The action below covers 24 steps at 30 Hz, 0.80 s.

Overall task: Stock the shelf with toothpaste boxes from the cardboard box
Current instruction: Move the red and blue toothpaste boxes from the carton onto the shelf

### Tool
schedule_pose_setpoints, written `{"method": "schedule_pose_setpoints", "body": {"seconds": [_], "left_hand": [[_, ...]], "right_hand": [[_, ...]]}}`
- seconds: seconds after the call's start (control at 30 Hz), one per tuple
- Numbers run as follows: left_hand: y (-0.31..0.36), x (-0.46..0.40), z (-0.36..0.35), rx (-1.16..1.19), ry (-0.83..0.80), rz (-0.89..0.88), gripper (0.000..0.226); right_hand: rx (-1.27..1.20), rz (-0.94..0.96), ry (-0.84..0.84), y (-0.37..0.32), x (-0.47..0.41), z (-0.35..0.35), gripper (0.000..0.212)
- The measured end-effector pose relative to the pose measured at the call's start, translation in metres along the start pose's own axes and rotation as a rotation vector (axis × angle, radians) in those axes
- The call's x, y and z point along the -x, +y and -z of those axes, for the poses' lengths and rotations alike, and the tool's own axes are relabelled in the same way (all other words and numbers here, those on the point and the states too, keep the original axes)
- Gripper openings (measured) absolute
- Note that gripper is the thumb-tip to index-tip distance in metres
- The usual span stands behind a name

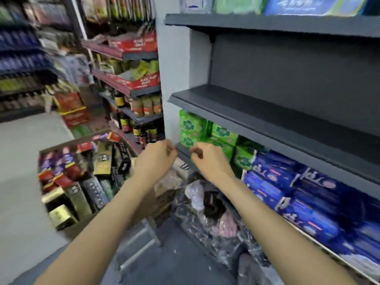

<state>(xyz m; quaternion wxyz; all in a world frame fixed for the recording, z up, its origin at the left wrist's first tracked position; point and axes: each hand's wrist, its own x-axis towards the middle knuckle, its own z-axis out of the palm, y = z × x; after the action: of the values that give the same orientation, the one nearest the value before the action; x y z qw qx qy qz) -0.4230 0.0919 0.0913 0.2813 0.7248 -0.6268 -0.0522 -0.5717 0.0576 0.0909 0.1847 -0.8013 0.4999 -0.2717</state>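
Observation:
A cardboard box (61,230) stands on the floor at lower left, full of toothpaste boxes (86,171) in red, purple, gold and black. A dark grey shelf (287,112) at right has nothing on it. My left hand (157,159) hovers between the box and the shelving, fingers loosely curled, holding nothing. My right hand (207,159) hangs beside it, in front of the lower shelf edge, fingers curled in and holding nothing. The view is blurred by motion.
Green packs (193,128) and blue packs (287,182) fill the shelf below the bare one. Plastic-wrapped goods (205,212) lie on the floor under my arms, next to a small metal step (139,241). Further shelves with bottles and jars (141,108) stand at left.

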Motion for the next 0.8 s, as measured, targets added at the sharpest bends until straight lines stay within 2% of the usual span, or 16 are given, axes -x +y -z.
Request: {"method": "schedule_pose_setpoints", "body": {"seconds": [0.2,0.43,0.57,0.63,0.7,0.8], "left_hand": [[-0.165,-0.033,0.023,-0.212,-0.076,0.226,0.02],[-0.334,-0.074,0.044,-0.311,-0.179,0.413,0.042],[-0.405,-0.091,0.055,-0.355,-0.334,0.441,0.067],[-0.433,-0.101,0.059,-0.308,-0.448,0.436,0.072],[-0.456,-0.111,0.062,-0.265,-0.538,0.4,0.066],[-0.483,-0.121,0.068,-0.331,-0.607,0.207,0.046]], "right_hand": [[-0.004,0.128,-0.217,-0.072,-0.076,-0.136,0.028],[-0.018,0.169,-0.41,-0.149,-0.155,-0.264,0.048],[-0.065,0.095,-0.519,-0.179,-0.182,-0.315,0.059],[-0.141,0.044,-0.563,-0.188,-0.195,-0.337,0.064],[-0.218,0.001,-0.567,-0.198,-0.208,-0.356,0.069],[-0.26,-0.04,-0.537,-0.214,-0.226,-0.38,0.07]]}}
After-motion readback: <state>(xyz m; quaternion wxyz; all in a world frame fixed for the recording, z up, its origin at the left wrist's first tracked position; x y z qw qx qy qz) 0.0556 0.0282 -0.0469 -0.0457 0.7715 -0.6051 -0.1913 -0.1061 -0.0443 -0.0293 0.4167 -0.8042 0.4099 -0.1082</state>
